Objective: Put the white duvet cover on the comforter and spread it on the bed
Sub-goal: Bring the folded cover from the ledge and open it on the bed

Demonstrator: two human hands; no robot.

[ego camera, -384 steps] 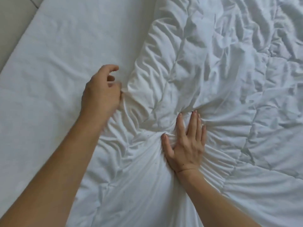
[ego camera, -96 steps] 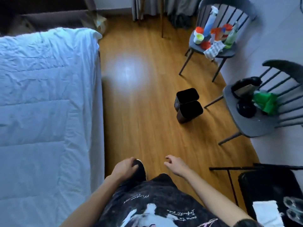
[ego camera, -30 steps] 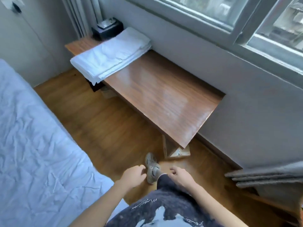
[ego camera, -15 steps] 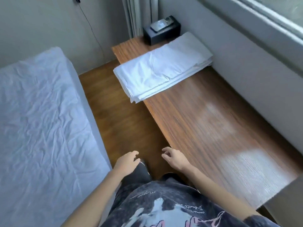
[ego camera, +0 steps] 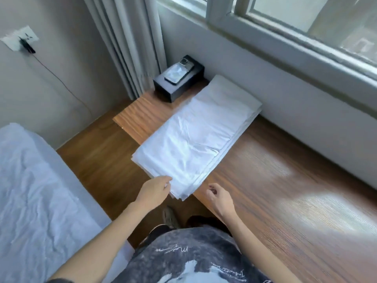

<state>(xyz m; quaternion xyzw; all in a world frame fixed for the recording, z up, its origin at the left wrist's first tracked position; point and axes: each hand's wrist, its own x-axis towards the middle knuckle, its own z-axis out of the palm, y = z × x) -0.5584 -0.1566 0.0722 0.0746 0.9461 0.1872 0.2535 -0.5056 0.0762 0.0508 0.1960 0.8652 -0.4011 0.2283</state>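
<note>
The white duvet cover [ego camera: 200, 137] lies folded in a long flat stack on a wooden bench [ego camera: 275, 180] under the window. Its near corner overhangs the bench edge. My left hand [ego camera: 156, 190] reaches that near corner, fingertips at the fabric's edge, fingers loosely curled with nothing held. My right hand [ego camera: 219, 196] hovers just right of the corner above the bench edge, fingers loosely bent and empty. The comforter [ego camera: 34, 190] lies spread and wrinkled on the bed at the left.
A black box [ego camera: 179, 84] with a phone [ego camera: 179, 71] on top stands at the bench's far end by the grey curtain [ego camera: 126, 43]. A narrow strip of wooden floor [ego camera: 102, 160] runs between bed and bench. My feet stand in it.
I have stepped closer to the folded duvet cover, and both hands have risen from near my waist toward its near corner.
</note>
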